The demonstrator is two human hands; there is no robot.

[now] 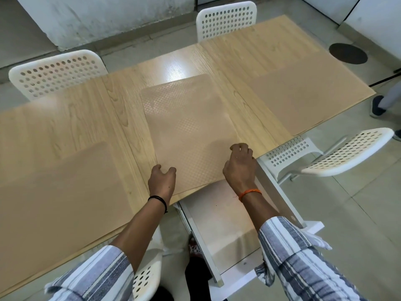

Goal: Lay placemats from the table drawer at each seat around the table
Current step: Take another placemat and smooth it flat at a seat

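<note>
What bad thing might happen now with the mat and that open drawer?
The beige dotted placemat hangs slightly past the light wooden table edge above the open white drawer, so it might slide off or drop back in. The left hand and right hand only hold its near corners. The drawer also juts out, so the person may bump it.

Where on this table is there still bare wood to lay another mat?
Bare wood remains on the light wooden table in front of the far-left white perforated chair, and before the far-middle white chair. The near edge is crowded: tan placemats left, middle and right.
</note>
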